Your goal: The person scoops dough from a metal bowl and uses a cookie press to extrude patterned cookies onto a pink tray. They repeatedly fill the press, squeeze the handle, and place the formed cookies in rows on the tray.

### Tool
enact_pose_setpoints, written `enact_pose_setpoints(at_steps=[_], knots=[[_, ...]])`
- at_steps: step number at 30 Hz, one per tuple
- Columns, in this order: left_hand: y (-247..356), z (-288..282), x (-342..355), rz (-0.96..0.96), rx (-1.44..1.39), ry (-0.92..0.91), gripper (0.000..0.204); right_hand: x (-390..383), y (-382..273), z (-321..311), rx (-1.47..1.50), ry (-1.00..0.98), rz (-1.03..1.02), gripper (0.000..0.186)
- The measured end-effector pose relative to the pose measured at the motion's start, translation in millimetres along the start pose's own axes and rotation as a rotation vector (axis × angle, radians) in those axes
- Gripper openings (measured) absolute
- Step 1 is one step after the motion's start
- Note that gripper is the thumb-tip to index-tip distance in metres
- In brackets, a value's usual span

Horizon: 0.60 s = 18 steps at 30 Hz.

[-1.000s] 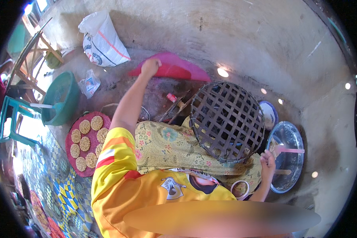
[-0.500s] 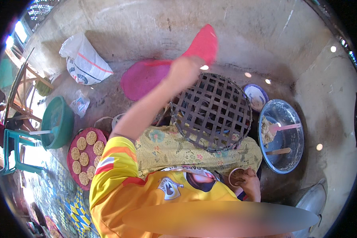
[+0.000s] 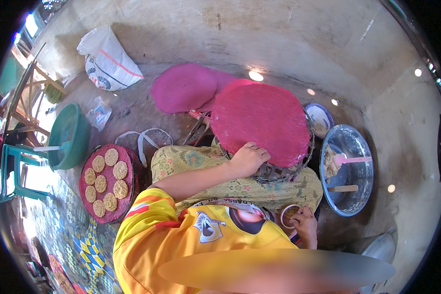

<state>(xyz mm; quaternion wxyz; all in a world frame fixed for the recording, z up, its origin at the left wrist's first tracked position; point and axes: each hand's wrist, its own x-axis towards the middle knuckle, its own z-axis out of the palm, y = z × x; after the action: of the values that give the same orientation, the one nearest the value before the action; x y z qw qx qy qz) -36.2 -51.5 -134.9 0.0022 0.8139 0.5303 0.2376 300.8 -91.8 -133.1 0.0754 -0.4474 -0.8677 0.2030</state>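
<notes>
A round red cloth (image 3: 262, 122), dusted white near its edge, lies over the woven openwork basket (image 3: 278, 172) on my lap. My left hand (image 3: 250, 159) is at the cloth's near edge, its fingers closed on it. The cloth hides most of the basket's lattice. Close to my body on the right, my right hand (image 3: 306, 223) grips the rim of a small cup (image 3: 290, 215) with brown contents. To the left, several round, grainy light-brown cakes (image 3: 100, 183) sit spaced out on another round red cloth (image 3: 124, 200).
Two overlapping pink rounds (image 3: 183, 88) lie beyond the basket. On the right stand a blue basin (image 3: 348, 196) with dough, a pink-handled tool and a wooden handle, and a bowl of white powder (image 3: 319, 120). A green basin (image 3: 69, 137), stool (image 3: 27, 149) and white sack (image 3: 110, 59) are left.
My left hand has brought the red cloth, earlier raised and folded over, down flat onto the basket, moving to its near edge. My right hand stays at the cup.
</notes>
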Motion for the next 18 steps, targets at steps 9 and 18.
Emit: enact_pose_setpoints(at_steps=[9, 18], knots=[[11, 14, -3, -0.043, -0.244, 0.23, 0.021, -4, -14, -5, 0.034, -0.052, -0.025, 0.026], [-7, -24, -1, -0.064, -0.237, 0.462, 0.036, -2, -16, -5, -0.024, -0.12, -0.123, 0.02]])
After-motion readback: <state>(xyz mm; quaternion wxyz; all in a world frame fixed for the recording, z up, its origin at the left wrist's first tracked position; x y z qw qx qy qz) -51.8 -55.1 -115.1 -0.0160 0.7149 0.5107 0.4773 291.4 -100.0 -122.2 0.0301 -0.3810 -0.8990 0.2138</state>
